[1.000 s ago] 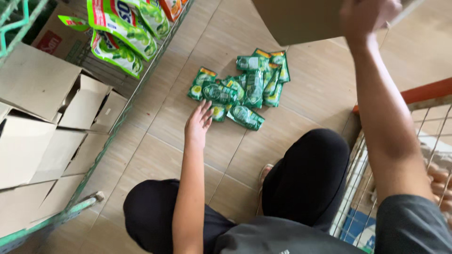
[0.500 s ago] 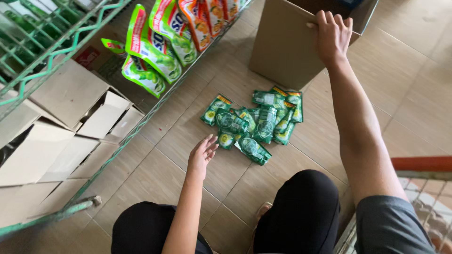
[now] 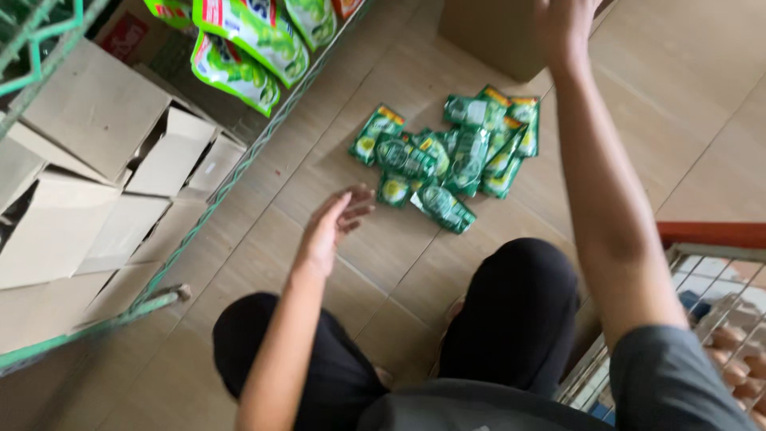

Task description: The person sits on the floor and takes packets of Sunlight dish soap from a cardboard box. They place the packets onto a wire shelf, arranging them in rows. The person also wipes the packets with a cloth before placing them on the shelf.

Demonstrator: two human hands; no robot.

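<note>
Tan floor tiles (image 3: 335,263) run under me where I crouch in a shop aisle, knees in dark trousers at the near edge. On the floor ahead lies a loose pile of small green sachets (image 3: 451,156), overlapping one another, a few with yellow or orange tops. My left hand (image 3: 331,227) hovers just above the tiles, near the closest sachet but not touching it; its fingers are spread and slightly curled, and it holds nothing. My right hand (image 3: 566,24) is raised at the far top of the view, fingers open and apart, close to the brown cardboard box (image 3: 491,32) standing on the floor beyond the pile. Motion blur keeps me from telling whether it touches the box; it grips nothing that I can see.

To the left, a green wire shelf rack (image 3: 239,168) carries flattened cardboard cartons (image 3: 96,152) low down and large green refill pouches (image 3: 239,48) farther off. At the near right stands an orange-framed wire cart (image 3: 718,263).

As I judge it, the sachets are loose on the floor and the gathering is only starting. Next, my left hand would need to drop a little forward and close on the nearest sachet, and my right would need to come down to the pile.
</note>
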